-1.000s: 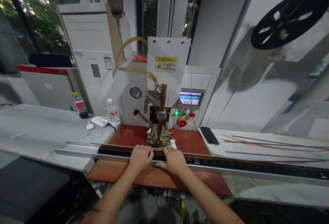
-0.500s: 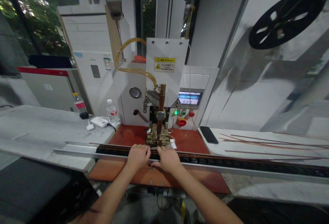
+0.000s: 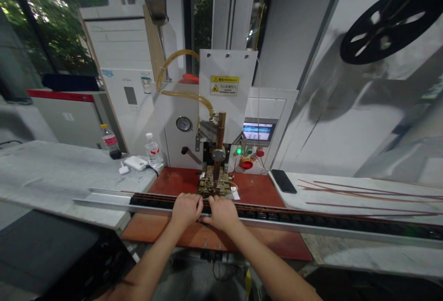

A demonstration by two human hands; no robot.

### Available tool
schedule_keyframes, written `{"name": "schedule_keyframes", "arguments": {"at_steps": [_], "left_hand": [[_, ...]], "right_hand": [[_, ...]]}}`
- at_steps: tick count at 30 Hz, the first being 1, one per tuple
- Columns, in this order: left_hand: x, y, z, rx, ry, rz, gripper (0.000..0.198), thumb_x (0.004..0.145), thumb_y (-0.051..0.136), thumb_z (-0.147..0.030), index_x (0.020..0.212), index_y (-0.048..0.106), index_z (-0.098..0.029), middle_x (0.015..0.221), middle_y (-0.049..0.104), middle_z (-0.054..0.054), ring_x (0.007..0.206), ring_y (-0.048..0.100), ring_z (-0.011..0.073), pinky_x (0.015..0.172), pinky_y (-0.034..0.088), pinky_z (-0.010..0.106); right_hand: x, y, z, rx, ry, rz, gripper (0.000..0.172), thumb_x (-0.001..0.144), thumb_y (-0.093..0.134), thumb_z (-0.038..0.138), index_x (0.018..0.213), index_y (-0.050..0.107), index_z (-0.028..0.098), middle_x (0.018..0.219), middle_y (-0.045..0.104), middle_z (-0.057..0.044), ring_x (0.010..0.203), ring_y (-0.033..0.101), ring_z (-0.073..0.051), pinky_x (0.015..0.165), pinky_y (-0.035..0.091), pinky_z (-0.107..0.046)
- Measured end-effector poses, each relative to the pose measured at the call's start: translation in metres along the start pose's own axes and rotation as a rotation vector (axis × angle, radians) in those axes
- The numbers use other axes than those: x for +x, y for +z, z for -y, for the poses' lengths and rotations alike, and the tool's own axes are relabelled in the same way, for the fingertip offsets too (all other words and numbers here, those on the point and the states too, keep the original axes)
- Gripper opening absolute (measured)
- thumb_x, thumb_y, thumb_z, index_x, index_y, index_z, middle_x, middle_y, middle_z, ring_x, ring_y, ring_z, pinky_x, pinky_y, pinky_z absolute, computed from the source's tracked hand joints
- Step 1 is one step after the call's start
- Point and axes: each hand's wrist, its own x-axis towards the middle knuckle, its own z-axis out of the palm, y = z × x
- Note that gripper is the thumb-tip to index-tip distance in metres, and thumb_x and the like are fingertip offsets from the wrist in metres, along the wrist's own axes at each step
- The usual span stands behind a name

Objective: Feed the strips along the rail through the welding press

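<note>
A long metal channel [image 3: 277,223] filled with black segments, with thin copper-coloured strips [image 3: 155,196] along its top, lies crosswise before the press. My left hand [image 3: 186,209] is closed over the channel, fingers on its far side. Close beside it, my right hand [image 3: 222,212] grips the same channel, its thumb along the near wall. The fingertips of both hands are partly hidden. Just behind my hands stands the press's brass-coloured clamping fixture [image 3: 213,182], under an upright copper-coloured bar [image 3: 220,130].
The white press housing [image 3: 226,68] rises ahead, with a lit screen [image 3: 259,131] and red knob [image 3: 247,164]. A phone [image 3: 284,181] and loose copper-coloured rods [image 3: 346,191] lie right. Left are a cola bottle [image 3: 110,141], a water bottle [image 3: 152,151] and a white power bank [image 3: 136,163].
My right hand has shifted slightly left, closer to my left hand. Both hands stay on the channel. The whole view has moved a little.
</note>
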Motion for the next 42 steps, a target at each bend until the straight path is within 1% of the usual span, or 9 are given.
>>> {"name": "schedule_keyframes", "arguments": {"at_steps": [4, 9, 14, 18, 23, 31, 35, 38, 42], "left_hand": [[0.000, 0.001, 0.000, -0.024, -0.011, -0.007, 0.037, 0.089, 0.033, -0.033, 0.076, 0.064, -0.018, 0.070, 0.065, 0.007, 0.068, 0.055, 0.0179, 0.069, 0.033, 0.033], [-0.001, 0.001, 0.001, -0.067, -0.019, -0.009, 0.036, 0.089, 0.034, -0.033, 0.077, 0.064, -0.018, 0.072, 0.065, 0.008, 0.070, 0.055, 0.0185, 0.070, 0.034, 0.034], [-0.001, 0.001, -0.001, -0.063, -0.024, -0.013, 0.036, 0.089, 0.034, -0.033, 0.075, 0.064, -0.018, 0.072, 0.065, 0.008, 0.070, 0.055, 0.0183, 0.071, 0.034, 0.033], [-0.001, 0.002, -0.001, -0.048, -0.020, -0.020, 0.036, 0.089, 0.034, -0.033, 0.075, 0.064, -0.018, 0.072, 0.065, 0.007, 0.069, 0.055, 0.0179, 0.071, 0.033, 0.033], [-0.001, 0.000, -0.001, -0.038, -0.018, -0.016, 0.036, 0.089, 0.033, -0.033, 0.075, 0.063, -0.018, 0.072, 0.065, 0.007, 0.069, 0.055, 0.0179, 0.070, 0.032, 0.033], [-0.002, -0.004, 0.003, -0.054, -0.026, -0.003, 0.036, 0.089, 0.033, -0.032, 0.075, 0.063, -0.018, 0.072, 0.065, 0.008, 0.070, 0.056, 0.0184, 0.070, 0.033, 0.033], [-0.003, -0.004, 0.007, -0.047, -0.018, -0.004, 0.035, 0.089, 0.034, -0.033, 0.075, 0.063, -0.018, 0.072, 0.065, 0.007, 0.070, 0.056, 0.0182, 0.069, 0.033, 0.033], [-0.003, -0.003, 0.009, -0.041, -0.011, -0.006, 0.035, 0.089, 0.034, -0.032, 0.075, 0.063, -0.018, 0.072, 0.066, 0.007, 0.070, 0.056, 0.0185, 0.069, 0.033, 0.033], [-0.003, -0.003, 0.009, -0.032, -0.014, -0.002, 0.034, 0.088, 0.034, -0.032, 0.075, 0.063, -0.018, 0.073, 0.066, 0.007, 0.069, 0.056, 0.0186, 0.069, 0.034, 0.033]], "right_hand": [[-0.001, 0.001, -0.001, 0.003, -0.018, -0.014, 0.064, 0.072, 0.041, 0.077, 0.099, 0.052, 0.020, 0.089, 0.062, -0.009, 0.086, 0.060, -0.025, 0.072, 0.042, -0.034], [0.003, -0.004, 0.004, -0.011, -0.005, 0.018, 0.064, 0.069, 0.046, 0.075, 0.099, 0.052, 0.019, 0.089, 0.061, -0.011, 0.084, 0.059, -0.026, 0.071, 0.042, -0.035], [0.005, -0.003, 0.011, 0.003, -0.037, -0.004, 0.055, 0.074, 0.047, 0.068, 0.099, 0.051, 0.019, 0.090, 0.061, -0.010, 0.083, 0.059, -0.025, 0.070, 0.042, -0.034], [0.004, -0.001, 0.012, 0.003, -0.044, -0.016, 0.055, 0.077, 0.043, 0.067, 0.103, 0.050, 0.020, 0.090, 0.061, -0.010, 0.084, 0.058, -0.024, 0.072, 0.041, -0.034], [0.005, -0.001, 0.010, 0.008, -0.041, 0.005, 0.052, 0.076, 0.046, 0.065, 0.102, 0.052, 0.020, 0.091, 0.062, -0.010, 0.085, 0.059, -0.024, 0.074, 0.041, -0.034], [0.009, -0.001, 0.013, 0.026, -0.059, -0.016, 0.056, 0.074, 0.047, 0.068, 0.100, 0.052, 0.019, 0.090, 0.063, -0.010, 0.083, 0.059, -0.025, 0.071, 0.041, -0.034], [0.009, 0.000, 0.017, 0.025, -0.046, -0.017, 0.053, 0.074, 0.049, 0.064, 0.101, 0.052, 0.019, 0.092, 0.062, -0.010, 0.084, 0.059, -0.024, 0.072, 0.042, -0.034], [0.007, 0.001, 0.019, 0.031, -0.035, -0.044, 0.052, 0.075, 0.049, 0.063, 0.102, 0.052, 0.019, 0.093, 0.061, -0.010, 0.085, 0.058, -0.024, 0.073, 0.042, -0.035], [0.005, -0.002, 0.017, 0.059, -0.075, -0.084, 0.059, 0.075, 0.049, 0.065, 0.111, 0.050, 0.019, 0.097, 0.061, -0.010, 0.089, 0.057, -0.025, 0.076, 0.042, -0.035]]}}
